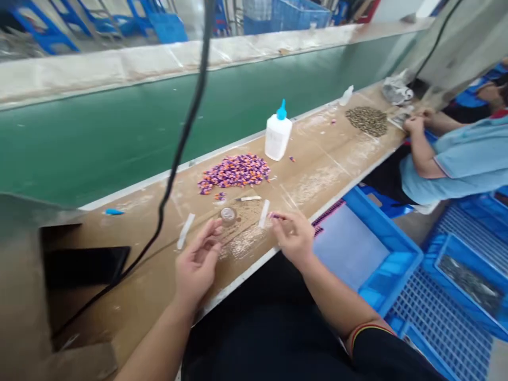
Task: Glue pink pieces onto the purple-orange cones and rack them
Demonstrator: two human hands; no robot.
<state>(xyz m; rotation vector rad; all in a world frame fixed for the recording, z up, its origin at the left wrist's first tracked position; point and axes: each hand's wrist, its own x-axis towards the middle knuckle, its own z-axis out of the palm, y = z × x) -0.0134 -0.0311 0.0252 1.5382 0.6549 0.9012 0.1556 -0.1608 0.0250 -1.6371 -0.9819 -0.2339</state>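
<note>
Between the thumb and index finger of my right hand (294, 235) is a small purple-and-pink piece (274, 215), held just above the bench's front edge. My left hand (200, 264) is half curled, with thumb and fingers apart and nothing visible in it. Just beyond its fingertips sits a small round clear dish (228, 214). Behind the dish lie a thin pale-handled tool (249, 198) and a heap of small purple, orange and pink pieces (236, 172). A white strip (264, 214) lies near my right fingertips; another white strip (185, 231) is beyond my left hand.
A white bottle with a blue nozzle (278, 132) stands behind the heap. A black cable (180, 143) hangs across the view. Along the bench runs a green belt (130, 132). Blue crates (402, 264) stand at right, near a seated person (456, 151) beside a brownish heap (367, 120).
</note>
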